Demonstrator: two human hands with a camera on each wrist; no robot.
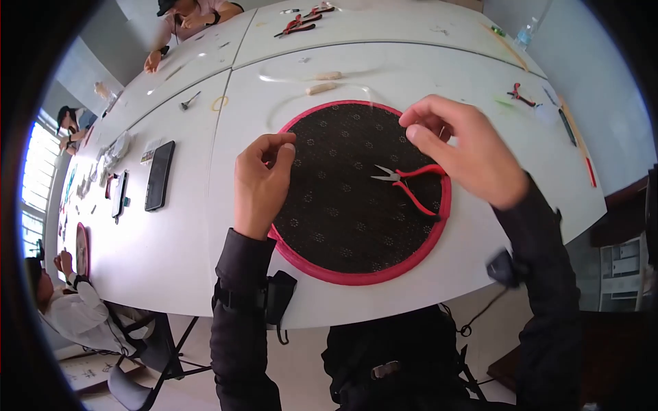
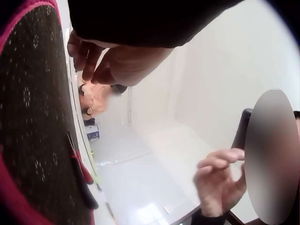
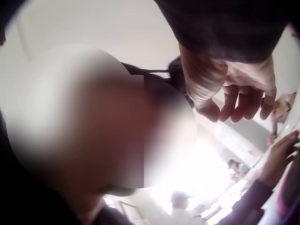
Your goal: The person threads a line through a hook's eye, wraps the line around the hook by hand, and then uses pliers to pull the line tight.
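A round dark mat point(image 1: 329, 226) with a pink-red rim and small pale dotted marks lies on the white table. Red-handled needle-nose pliers point(image 1: 408, 186) rest on its right half, jaws pointing left. My left hand point(image 1: 262, 179) hovers at the mat's left edge with fingers loosely bent and a gap between thumb and forefinger. Over the upper right edge is my right hand point(image 1: 466, 147), its fingers also loosely bent. In the right wrist view its fingers point(image 3: 239, 104) hang down with nothing visible in them.
Beyond the mat lie two pale wooden pieces point(image 1: 321, 88) beside clear curved loops. A black phone point(image 1: 160, 175) lies left. More pliers sit at the back point(image 1: 299, 26) and right point(image 1: 521, 94), near a long stick point(image 1: 579, 140). Other people point(image 1: 195, 15) sit around the table.
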